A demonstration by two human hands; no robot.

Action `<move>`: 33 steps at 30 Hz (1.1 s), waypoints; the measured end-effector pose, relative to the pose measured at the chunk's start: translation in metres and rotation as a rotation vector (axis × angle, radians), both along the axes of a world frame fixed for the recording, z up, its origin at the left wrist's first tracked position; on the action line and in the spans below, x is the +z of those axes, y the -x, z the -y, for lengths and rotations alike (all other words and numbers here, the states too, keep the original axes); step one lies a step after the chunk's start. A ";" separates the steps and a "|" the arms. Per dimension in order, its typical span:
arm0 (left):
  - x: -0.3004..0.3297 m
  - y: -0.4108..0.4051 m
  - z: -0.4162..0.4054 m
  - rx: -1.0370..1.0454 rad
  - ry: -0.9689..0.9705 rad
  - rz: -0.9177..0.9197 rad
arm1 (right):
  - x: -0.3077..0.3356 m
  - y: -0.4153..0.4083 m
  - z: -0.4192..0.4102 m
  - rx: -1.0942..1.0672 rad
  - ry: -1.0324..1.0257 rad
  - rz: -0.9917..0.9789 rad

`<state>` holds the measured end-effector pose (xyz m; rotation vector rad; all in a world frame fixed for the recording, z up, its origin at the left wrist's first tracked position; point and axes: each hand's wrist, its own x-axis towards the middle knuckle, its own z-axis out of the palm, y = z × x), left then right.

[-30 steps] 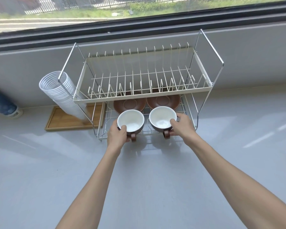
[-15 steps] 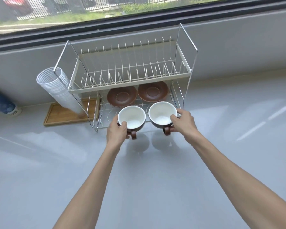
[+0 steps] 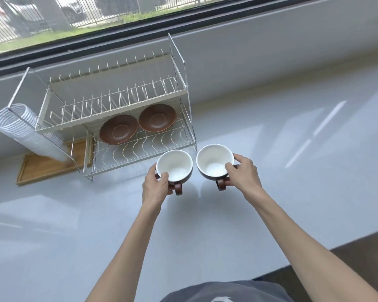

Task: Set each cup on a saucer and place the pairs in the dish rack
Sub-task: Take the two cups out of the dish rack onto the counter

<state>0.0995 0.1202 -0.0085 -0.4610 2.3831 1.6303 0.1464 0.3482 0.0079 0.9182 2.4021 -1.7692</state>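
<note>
Two brown cups with white insides are held above the counter, just in front of the rack's right corner. My left hand [image 3: 155, 188] grips the left cup [image 3: 175, 166] at its rim and side. My right hand [image 3: 244, 175] grips the right cup [image 3: 214, 162] the same way. Both handles point toward me. Two brown saucers, the left saucer [image 3: 118, 132] and the right saucer [image 3: 157, 117], lie side by side on the lower tier of the wire dish rack [image 3: 140, 149], behind the cups. The rack's upper tier holds nothing.
A stack of clear plastic cups [image 3: 24, 129] leans on its side against the rack's left end, over a wooden tray [image 3: 42, 168]. The grey counter [image 3: 271, 149] runs to a wall and window behind. Its front edge shows at the lower right.
Both hands have drawn the cups back out of the rack's lower tier, toward me and to the right. The saucers stayed where they were. The view has shifted right.
</note>
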 end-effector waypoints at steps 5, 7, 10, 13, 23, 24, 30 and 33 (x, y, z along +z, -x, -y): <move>-0.005 -0.008 -0.058 -0.036 -0.045 0.037 | -0.006 -0.025 -0.051 -0.057 0.004 0.014; -0.008 -0.008 -0.080 -0.041 -0.052 0.052 | -0.009 -0.028 -0.072 -0.081 -0.004 0.022; -0.013 -0.005 -0.111 -0.056 -0.069 0.067 | -0.013 -0.029 -0.104 -0.115 -0.014 0.035; -0.018 0.002 -0.138 -0.064 -0.068 0.075 | -0.018 -0.025 -0.133 -0.155 -0.011 0.039; -0.032 0.038 -0.195 -0.031 -0.071 0.140 | -0.036 0.015 -0.194 -0.213 0.022 0.057; -0.032 0.042 -0.198 -0.036 -0.071 0.142 | -0.038 0.020 -0.196 -0.216 0.018 0.065; -0.040 0.053 -0.208 -0.031 -0.075 0.167 | -0.048 0.037 -0.199 -0.206 0.036 0.087; -0.043 0.055 -0.210 -0.016 -0.083 0.190 | -0.053 0.043 -0.198 -0.206 0.054 0.093</move>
